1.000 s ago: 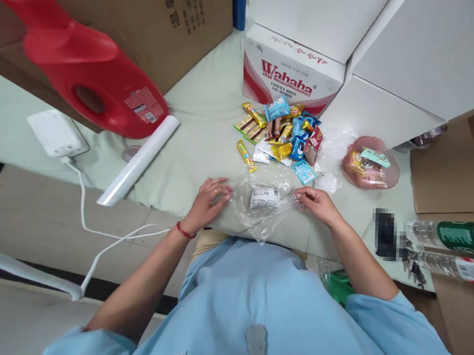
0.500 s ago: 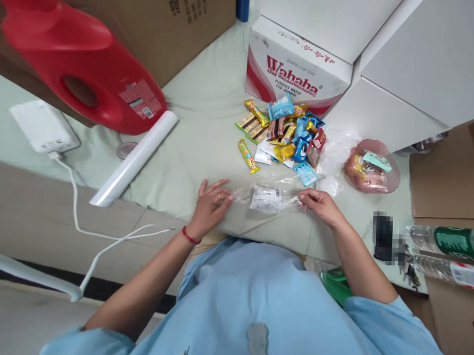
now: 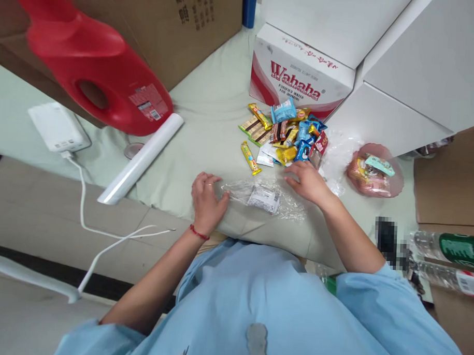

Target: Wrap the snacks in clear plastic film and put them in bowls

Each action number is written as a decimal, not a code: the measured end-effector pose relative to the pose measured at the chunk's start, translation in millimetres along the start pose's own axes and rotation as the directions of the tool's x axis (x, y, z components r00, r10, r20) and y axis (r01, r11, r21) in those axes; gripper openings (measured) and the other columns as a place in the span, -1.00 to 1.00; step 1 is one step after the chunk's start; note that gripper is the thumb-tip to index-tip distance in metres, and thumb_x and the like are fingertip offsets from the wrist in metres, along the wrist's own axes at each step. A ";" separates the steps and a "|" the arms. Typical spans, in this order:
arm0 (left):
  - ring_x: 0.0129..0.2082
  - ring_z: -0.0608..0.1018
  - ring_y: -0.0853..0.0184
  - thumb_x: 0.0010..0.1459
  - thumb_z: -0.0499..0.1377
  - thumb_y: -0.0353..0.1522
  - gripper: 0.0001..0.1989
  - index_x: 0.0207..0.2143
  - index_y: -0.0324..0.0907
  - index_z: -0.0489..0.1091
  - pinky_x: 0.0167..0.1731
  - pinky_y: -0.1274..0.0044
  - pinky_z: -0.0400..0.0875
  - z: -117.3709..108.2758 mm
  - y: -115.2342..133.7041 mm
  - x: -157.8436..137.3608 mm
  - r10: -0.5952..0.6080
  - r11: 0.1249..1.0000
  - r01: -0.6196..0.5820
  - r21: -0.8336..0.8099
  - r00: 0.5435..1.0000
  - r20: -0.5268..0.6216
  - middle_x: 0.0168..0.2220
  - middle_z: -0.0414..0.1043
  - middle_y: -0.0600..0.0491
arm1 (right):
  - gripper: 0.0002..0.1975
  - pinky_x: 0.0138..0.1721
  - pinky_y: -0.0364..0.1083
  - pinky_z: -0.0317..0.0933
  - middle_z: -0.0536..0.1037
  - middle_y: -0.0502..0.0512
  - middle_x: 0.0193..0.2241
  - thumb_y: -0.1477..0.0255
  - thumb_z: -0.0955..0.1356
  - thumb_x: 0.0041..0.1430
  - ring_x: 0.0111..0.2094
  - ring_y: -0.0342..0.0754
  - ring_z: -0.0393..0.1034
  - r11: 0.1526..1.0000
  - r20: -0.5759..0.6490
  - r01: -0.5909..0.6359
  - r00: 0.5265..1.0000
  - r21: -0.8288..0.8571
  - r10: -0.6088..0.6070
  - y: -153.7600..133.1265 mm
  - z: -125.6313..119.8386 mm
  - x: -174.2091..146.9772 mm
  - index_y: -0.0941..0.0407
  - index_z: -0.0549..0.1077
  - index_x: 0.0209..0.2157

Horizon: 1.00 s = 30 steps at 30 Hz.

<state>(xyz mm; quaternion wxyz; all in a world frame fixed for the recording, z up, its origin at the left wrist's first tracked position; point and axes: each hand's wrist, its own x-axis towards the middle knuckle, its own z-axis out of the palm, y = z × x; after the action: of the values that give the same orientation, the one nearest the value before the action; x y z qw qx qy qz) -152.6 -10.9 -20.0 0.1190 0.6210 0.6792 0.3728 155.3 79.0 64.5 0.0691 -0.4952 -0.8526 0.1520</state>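
A clear plastic bag [image 3: 292, 206] with a white printed label [image 3: 263, 198] lies crumpled on the pale green cloth in front of me. My left hand [image 3: 208, 203] rests at the bag's left end, thumb apart from the bent fingers and close to the plastic. Above the bag's right side is my right hand [image 3: 309, 184], its fingers apart and nothing seen in them. Its fingertips reach the near edge of a heap of wrapped snacks [image 3: 287, 154], hiding part of it. One yellow snack stick [image 3: 250, 158] lies apart, left of the heap.
A pink bowl [image 3: 397, 179] of packets stands right of the snacks. Behind them is a Wahaha water carton [image 3: 298, 78]. At left are a red jug [image 3: 119, 85], a white roll [image 3: 141, 158] and a white power bank [image 3: 59, 127] with its cable. Plastic bottles [image 3: 448, 247] lie at right.
My right hand has let go of the bag's right end and moved up and left to the snack heap. The bag has slumped, its label tilting. My left hand has shifted slightly left.
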 end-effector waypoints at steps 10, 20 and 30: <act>-0.11 0.55 0.25 0.14 0.13 -0.59 -0.59 -0.03 -0.04 0.47 -0.11 0.36 0.29 -29.6 53.6 -40.3 0.658 0.752 -0.657 0.049 0.745 -0.108 -0.13 0.61 0.04 | -0.83 -0.28 -0.15 0.11 0.62 0.08 -0.36 0.44 0.39 0.22 -0.31 -0.06 0.41 0.985 0.292 0.014 0.954 0.171 -0.064 -30.4 26.6 61.1 0.15 0.64 -0.21; -0.04 0.54 0.09 0.41 0.00 -0.35 -0.58 0.23 -0.10 0.42 -0.13 0.23 0.36 25.4 75.4 -18.1 0.328 0.902 -0.414 0.123 0.841 0.430 0.27 0.45 -0.02 | -0.73 -0.22 -0.11 0.20 0.58 0.08 -0.36 0.32 0.33 0.31 -0.31 -0.02 0.41 0.937 -0.002 -0.072 0.997 0.342 0.078 -27.2 20.6 29.5 0.13 0.66 -0.18; 0.10 0.60 0.24 0.26 0.06 -0.45 -0.65 -0.08 -0.09 0.61 0.13 0.34 0.50 28.5 43.7 -16.9 0.315 0.930 -0.200 -0.308 0.867 0.387 0.09 0.60 0.01 | -0.60 -0.25 -0.12 0.17 0.38 0.05 -0.37 0.41 0.20 0.46 -0.33 -0.03 0.25 0.982 -0.051 0.079 0.996 0.170 -0.071 -69.4 86.2 -47.8 0.00 0.54 0.15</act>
<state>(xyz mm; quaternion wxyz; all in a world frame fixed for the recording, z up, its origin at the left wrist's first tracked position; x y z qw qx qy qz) -98.5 -18.5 -16.2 0.2943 0.7524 0.4919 0.3244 98.9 -10.9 7.4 0.1362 -0.4582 -0.8525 0.2113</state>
